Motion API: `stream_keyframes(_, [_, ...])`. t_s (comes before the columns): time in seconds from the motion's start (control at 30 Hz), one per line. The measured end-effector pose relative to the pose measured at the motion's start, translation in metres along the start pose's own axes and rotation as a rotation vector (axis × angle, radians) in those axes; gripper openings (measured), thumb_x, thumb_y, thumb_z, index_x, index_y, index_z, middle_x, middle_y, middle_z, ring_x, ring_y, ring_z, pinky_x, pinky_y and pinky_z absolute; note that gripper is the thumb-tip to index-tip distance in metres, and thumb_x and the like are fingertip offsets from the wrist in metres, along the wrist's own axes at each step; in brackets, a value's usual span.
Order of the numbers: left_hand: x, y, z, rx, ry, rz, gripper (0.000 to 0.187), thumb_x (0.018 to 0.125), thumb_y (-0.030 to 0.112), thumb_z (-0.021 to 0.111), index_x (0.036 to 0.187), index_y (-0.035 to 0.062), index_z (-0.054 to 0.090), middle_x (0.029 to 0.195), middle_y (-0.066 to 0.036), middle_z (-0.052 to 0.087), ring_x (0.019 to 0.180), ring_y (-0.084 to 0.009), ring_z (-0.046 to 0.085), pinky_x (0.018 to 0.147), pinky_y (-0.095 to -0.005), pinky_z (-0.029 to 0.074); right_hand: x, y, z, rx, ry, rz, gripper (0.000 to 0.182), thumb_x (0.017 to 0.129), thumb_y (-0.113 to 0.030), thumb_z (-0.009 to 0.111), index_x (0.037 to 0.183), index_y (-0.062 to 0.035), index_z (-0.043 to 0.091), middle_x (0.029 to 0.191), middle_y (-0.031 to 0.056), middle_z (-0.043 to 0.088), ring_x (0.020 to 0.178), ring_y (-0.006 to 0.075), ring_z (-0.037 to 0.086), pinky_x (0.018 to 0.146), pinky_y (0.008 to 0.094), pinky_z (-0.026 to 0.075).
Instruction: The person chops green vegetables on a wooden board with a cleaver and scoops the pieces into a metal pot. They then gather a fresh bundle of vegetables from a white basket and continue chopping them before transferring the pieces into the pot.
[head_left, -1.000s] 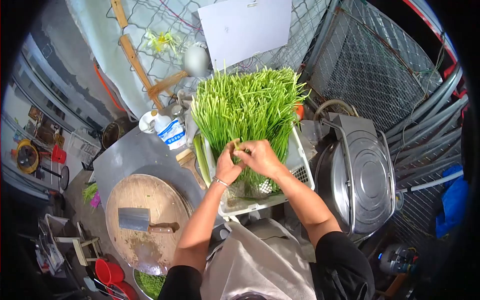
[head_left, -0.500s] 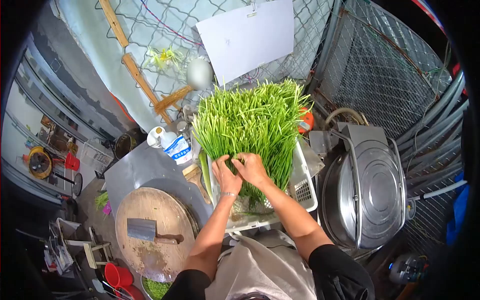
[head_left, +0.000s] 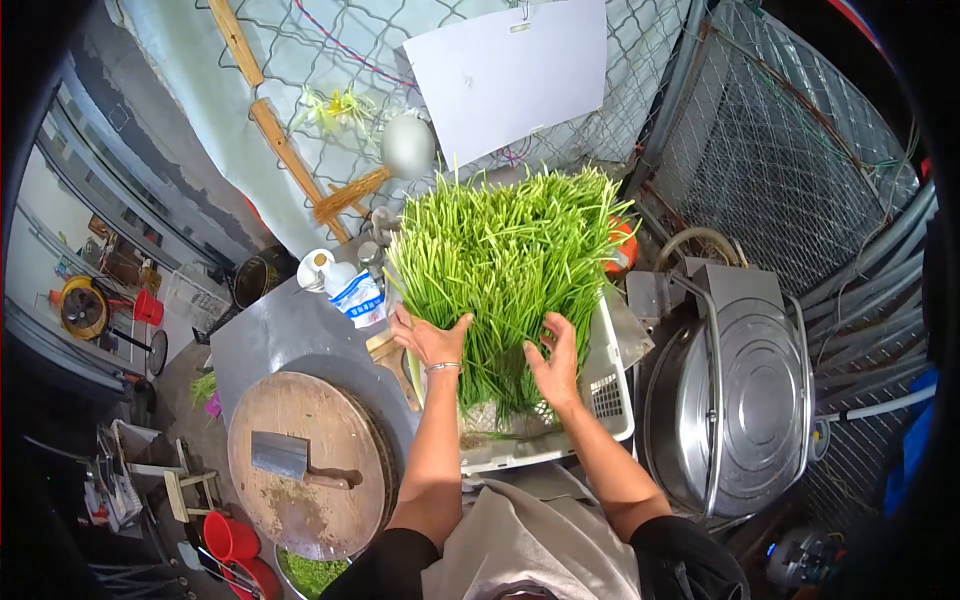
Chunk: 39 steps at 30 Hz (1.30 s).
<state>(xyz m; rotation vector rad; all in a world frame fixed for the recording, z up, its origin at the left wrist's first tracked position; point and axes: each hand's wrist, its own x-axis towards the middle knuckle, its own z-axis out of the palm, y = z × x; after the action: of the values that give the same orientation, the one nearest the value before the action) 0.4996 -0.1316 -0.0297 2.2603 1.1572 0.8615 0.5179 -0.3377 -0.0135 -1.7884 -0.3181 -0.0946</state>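
A thick upright mass of green garlic chives [head_left: 510, 250] fills most of a white plastic basket [head_left: 628, 420]. My left hand [head_left: 432, 342], with a bracelet at the wrist, rests against the front left side of the chives, its thumb spread wide from the fingers. At their front right, my right hand [head_left: 553, 368] has its fingers apart and curved beside the stalks. Neither hand grips a bunch. Between the hands the lower stalks show, and a few loose pieces lie in the basket's front.
On the left a round wooden chopping board [head_left: 310, 410] carries a cleaver [head_left: 280, 455]. A blue-and-white bag [head_left: 357, 298] and a wooden-handled brush [head_left: 392, 358] lie by the basket. A large lidded steel pot [head_left: 745, 400] stands to the right. Wire mesh [head_left: 560, 150] rises behind.
My hands were close together at the front of the chives. They have parted, the left moving left and the right moving right and slightly down, with fingers spread.
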Motion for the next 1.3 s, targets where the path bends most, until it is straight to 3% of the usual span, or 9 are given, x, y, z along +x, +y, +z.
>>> stream_keyframes(0.17, [0.055, -0.008, -0.004, -0.078, -0.356, -0.043, 0.131, 0.051, 0.043, 0.1, 0.15, -0.007, 0.03, 0.146, -0.024, 0.048, 0.136, -0.0334, 0.046, 0.119, -0.0385, 0.032, 0.006, 0.006, 0.033, 0.035, -0.051, 0.117, 0.086, 0.088, -0.012, 0.076, 0.155, 0.0037, 0.024, 0.151, 0.0293, 0.042, 0.141, 0.0385, 0.044, 0.115, 0.0457, 0.038])
stream_keyframes(0.3, [0.065, -0.015, -0.009, -0.492, -0.62, 0.024, 0.131, 0.053, 0.059, 0.094, 0.15, -0.0053, 0.032, 0.145, -0.028, 0.049, 0.139, -0.0381, 0.044, 0.121, -0.048, 0.026, 0.014, -0.001, 0.05, 0.129, -0.109, 0.196, 0.081, 0.098, -0.03, 0.063, 0.157, 0.0052, 0.02, 0.158, 0.0313, 0.031, 0.147, 0.0426, 0.033, 0.122, 0.0459, 0.026])
stream_keyframes(0.43, [0.048, -0.004, -0.012, -0.256, -0.485, 0.239, 0.11, 0.052, 0.036, 0.101, 0.138, -0.0033, 0.044, 0.135, -0.024, 0.056, 0.125, -0.035, 0.056, 0.105, -0.0428, 0.046, 0.029, 0.004, 0.059, 0.144, -0.106, 0.272, 0.076, 0.106, -0.05, 0.035, 0.157, 0.0049, 0.023, 0.161, 0.0266, 0.03, 0.149, 0.0402, 0.029, 0.123, 0.0435, 0.021])
stream_keyframes(0.7, [-0.006, -0.003, -0.005, -0.739, -0.392, 0.015, 0.09, 0.064, 0.019, 0.097, 0.133, -0.0048, 0.044, 0.125, -0.018, 0.061, 0.111, -0.0263, 0.063, 0.099, -0.038, 0.051, 0.041, 0.06, 0.085, 0.553, -0.15, 0.404, 0.072, 0.109, -0.05, 0.024, 0.151, 0.0076, 0.037, 0.157, 0.0263, 0.038, 0.147, 0.0358, 0.034, 0.122, 0.0397, 0.024])
stream_keyframes(0.87, [-0.037, 0.009, -0.063, -0.82, -0.085, -0.081, 0.091, 0.063, 0.006, 0.095, 0.136, -0.0063, 0.043, 0.126, -0.016, 0.06, 0.111, -0.0242, 0.062, 0.098, -0.0371, 0.052, 0.012, -0.003, 0.062, 0.153, -0.322, 0.153, 0.07, 0.109, -0.048, 0.026, 0.143, 0.0092, 0.047, 0.151, 0.0266, 0.046, 0.142, 0.0367, 0.042, 0.117, 0.0402, 0.033])
stream_keyframes(0.93, [-0.055, 0.001, -0.071, -0.862, 0.061, -0.091, 0.09, 0.064, 0.004, 0.094, 0.137, -0.0069, 0.043, 0.125, -0.016, 0.061, 0.11, -0.0239, 0.063, 0.097, -0.0374, 0.052, 0.007, -0.015, 0.069, 0.119, -0.337, 0.05, 0.069, 0.109, -0.047, 0.026, 0.138, 0.0099, 0.052, 0.136, 0.0242, 0.057, 0.127, 0.0348, 0.054, 0.108, 0.0393, 0.04])
stream_keyframes(0.97, [-0.061, -0.006, -0.07, -0.776, 0.151, -0.073, 0.088, 0.065, 0.002, 0.094, 0.137, -0.0067, 0.044, 0.124, -0.015, 0.061, 0.109, -0.0231, 0.062, 0.096, -0.0364, 0.053, 0.01, -0.021, 0.075, 0.179, -0.31, 0.019, 0.06, 0.109, -0.044, 0.032, 0.125, 0.0057, 0.061, 0.105, 0.018, 0.064, 0.096, 0.0303, 0.06, 0.09, 0.0385, 0.047])
stream_keyframes(1.1, [-0.06, 0.002, -0.083, -0.966, 0.118, -0.291, 0.086, 0.065, -0.002, 0.092, 0.137, -0.0069, 0.044, 0.127, -0.014, 0.06, 0.107, -0.0213, 0.061, 0.093, -0.0343, 0.053, 0.028, -0.014, 0.103, 0.078, -0.257, 0.023, 0.037, 0.108, -0.035, 0.044, 0.096, -0.0016, 0.056, 0.074, 0.0121, 0.054, 0.066, 0.0259, 0.051, 0.07, 0.0388, 0.046])
stream_keyframes(1.3, [-0.057, -0.007, -0.086, -1.111, 0.096, -0.378, 0.081, 0.072, -0.007, 0.087, 0.14, -0.0022, 0.045, 0.129, -0.013, 0.06, 0.112, -0.022, 0.061, 0.097, -0.0346, 0.052, 0.049, -0.019, 0.119, 0.092, -0.215, 0.064, 0.04, 0.104, -0.034, 0.049, 0.125, -0.0003, 0.058, 0.091, 0.0174, 0.068, 0.083, 0.0361, 0.066, 0.079, 0.0443, 0.051])
